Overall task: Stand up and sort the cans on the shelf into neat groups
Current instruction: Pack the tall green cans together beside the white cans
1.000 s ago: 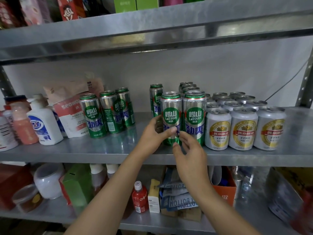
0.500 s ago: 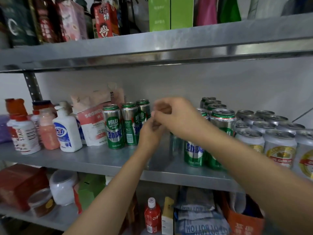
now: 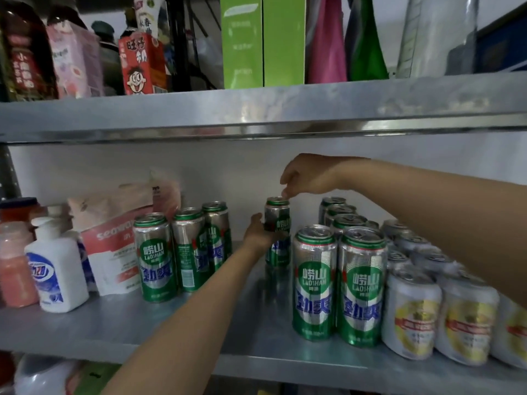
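Observation:
A lone tall green-and-silver Laoshan can stands upright near the back of the metal shelf. My left hand grips its side at mid height. My right hand reaches in from the right and pinches the can's top rim with its fingertips. Three matching green cans stand in a diagonal row to the left. More green cans stand in two rows to the right, front pair closest. Short white-and-gold cans fill the far right, partly hidden by my right forearm.
A white pump bottle, a pink bottle and a white-and-red refill pouch crowd the shelf's left end. The upper shelf hangs low overhead, loaded with cartons and green boxes. Bare shelf lies in front between the two green groups.
My view has moved closer and to the left. Both hands left the front green pair and went to the lone can behind; the right hand now sits on its top, the left on its side.

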Demonstrator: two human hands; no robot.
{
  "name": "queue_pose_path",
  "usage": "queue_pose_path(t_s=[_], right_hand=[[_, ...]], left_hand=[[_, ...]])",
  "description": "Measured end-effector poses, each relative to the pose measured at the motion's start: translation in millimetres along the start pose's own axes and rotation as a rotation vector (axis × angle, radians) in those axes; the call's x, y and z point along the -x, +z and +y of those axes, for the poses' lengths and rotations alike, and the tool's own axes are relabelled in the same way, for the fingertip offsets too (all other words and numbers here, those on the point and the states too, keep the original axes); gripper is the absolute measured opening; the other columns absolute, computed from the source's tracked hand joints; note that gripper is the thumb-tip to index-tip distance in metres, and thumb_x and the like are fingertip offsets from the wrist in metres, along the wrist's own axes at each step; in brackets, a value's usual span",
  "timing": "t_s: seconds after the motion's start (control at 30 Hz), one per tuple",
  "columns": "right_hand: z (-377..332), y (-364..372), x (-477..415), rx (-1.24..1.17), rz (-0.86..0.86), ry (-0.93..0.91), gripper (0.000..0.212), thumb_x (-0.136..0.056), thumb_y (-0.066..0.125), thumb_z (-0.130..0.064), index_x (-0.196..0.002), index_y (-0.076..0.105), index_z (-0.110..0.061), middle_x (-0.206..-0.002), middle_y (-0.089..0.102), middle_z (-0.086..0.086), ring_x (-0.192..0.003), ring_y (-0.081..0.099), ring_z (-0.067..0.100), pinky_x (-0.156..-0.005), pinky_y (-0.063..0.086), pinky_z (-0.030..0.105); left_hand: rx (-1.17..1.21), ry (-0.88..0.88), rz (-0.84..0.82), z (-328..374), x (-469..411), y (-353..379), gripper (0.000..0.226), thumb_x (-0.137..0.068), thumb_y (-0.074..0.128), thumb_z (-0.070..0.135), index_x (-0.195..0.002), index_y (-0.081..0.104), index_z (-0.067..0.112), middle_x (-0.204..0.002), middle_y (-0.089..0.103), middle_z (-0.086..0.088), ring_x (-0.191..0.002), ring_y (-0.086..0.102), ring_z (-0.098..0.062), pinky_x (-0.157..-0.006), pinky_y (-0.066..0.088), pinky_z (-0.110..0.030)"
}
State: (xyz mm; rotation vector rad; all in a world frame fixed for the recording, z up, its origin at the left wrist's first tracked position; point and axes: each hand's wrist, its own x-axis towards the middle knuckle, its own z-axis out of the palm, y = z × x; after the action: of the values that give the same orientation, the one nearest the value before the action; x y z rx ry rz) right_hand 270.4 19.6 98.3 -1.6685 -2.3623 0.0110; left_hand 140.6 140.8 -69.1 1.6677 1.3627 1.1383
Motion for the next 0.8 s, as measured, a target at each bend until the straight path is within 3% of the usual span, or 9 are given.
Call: queue_pose_path(t_s=[0.1,0.17,0.27,0.37,0.5,0.63,0.73,0.8], right_hand=[[14.7,3.7,-8.8,-0.03,0.005,0.012,0.053,-0.09,0.066,-0.033,-0.136,0.053,-0.01,-0.135,0.056,0.002,-0.122,0.051,0.018,-0.105,0.04,0.03],[21.6,6.8,-12.7,-0.037,0.01,0.016,0.056,-0.089,0.067,-0.034,-0.138,0.051,-0.01,-0.136,0.055,0.002,-0.123,0.051,0.018,-0.106,0.04,0.031],[27.4,9.6,-14.6,-0.049,0.036,0.015,0.061,-0.087,0.069,-0.038,-0.139,0.048,-0.013,-0.14,0.05,0.002,-0.125,0.048,0.019,-0.108,0.04,0.034],[25.5,11.4,-8.2,-0.096,0.044,0.018,0.068,-0.086,0.069,-0.04,-0.143,0.044,-0.012,-0.143,0.047,0.002,-0.128,0.046,0.02,-0.107,0.039,0.032],[15.5,15.3,4.4,-0.119,0.003,0.034,0.077,-0.083,0.073,-0.043,-0.145,0.04,-0.011,-0.143,0.047,0.004,-0.125,0.049,0.022,-0.101,0.043,0.031],[8.5,16.4,15.7,-0.14,-0.021,0.058,0.059,-0.079,0.076,-0.038,-0.123,0.062,-0.002,-0.118,0.065,0.015,-0.09,0.063,0.021,-0.077,0.053,0.029],[3.9,21.1,20.5,-0.1,-0.01,0.089,0.056,-0.072,0.079,-0.037,-0.112,0.068,0.0,-0.104,0.071,0.015,-0.075,0.062,0.02,-0.066,0.054,0.029],[3.2,24.5,22.2,-0.069,-0.006,0.112,0.055,-0.067,0.079,-0.039,-0.107,0.07,-0.003,-0.103,0.072,0.013,-0.079,0.068,0.021,-0.075,0.058,0.035]], left_hand=[[-0.054,0.054,-0.025,-9.3,-8.5,11.6,0.055,-0.067,0.078,0.033,-0.112,0.061,0.008,-0.105,0.072,-0.007,-0.093,0.068,-0.02,-0.067,0.049,-0.021],[-0.11,0.118,-0.018,-0.7,3.4,11.6,0.051,-0.061,0.075,0.043,-0.1,0.065,0.011,-0.092,0.073,-0.003,-0.086,0.068,-0.018,-0.062,0.044,-0.02],[-0.106,0.195,-0.054,12.0,23.4,5.4,0.025,-0.076,0.075,0.027,-0.094,0.06,0.019,-0.082,0.063,0.009,-0.079,0.061,-0.01,-0.06,0.041,-0.015],[-0.014,0.252,-0.085,23.8,43.4,-0.3,0.029,-0.081,0.073,0.016,-0.102,0.052,0.018,-0.083,0.054,0.014,-0.073,0.051,0.001,-0.057,0.041,-0.012],[0.051,0.283,-0.12,34.7,67.9,-2.1,0.03,-0.081,0.072,0.009,-0.096,0.052,0.026,-0.083,0.056,0.007,-0.074,0.053,-0.006,-0.064,0.049,-0.025],[0.113,0.274,-0.164,31.9,87.9,-5.3,0.04,-0.079,0.074,0.008,-0.11,0.054,0.025,-0.106,0.062,-0.006,-0.095,0.061,-0.023,-0.084,0.055,-0.042],[0.178,0.249,-0.184,29.9,93.4,-4.9,0.038,-0.082,0.07,0.004,-0.113,0.055,0.02,-0.113,0.062,-0.009,-0.092,0.064,-0.021,-0.076,0.059,-0.036],[0.216,0.241,-0.203,30.4,98.2,-3.8,0.04,-0.086,0.064,0.0,-0.121,0.053,0.016,-0.118,0.063,-0.007,-0.092,0.065,-0.017,-0.071,0.058,-0.027]])
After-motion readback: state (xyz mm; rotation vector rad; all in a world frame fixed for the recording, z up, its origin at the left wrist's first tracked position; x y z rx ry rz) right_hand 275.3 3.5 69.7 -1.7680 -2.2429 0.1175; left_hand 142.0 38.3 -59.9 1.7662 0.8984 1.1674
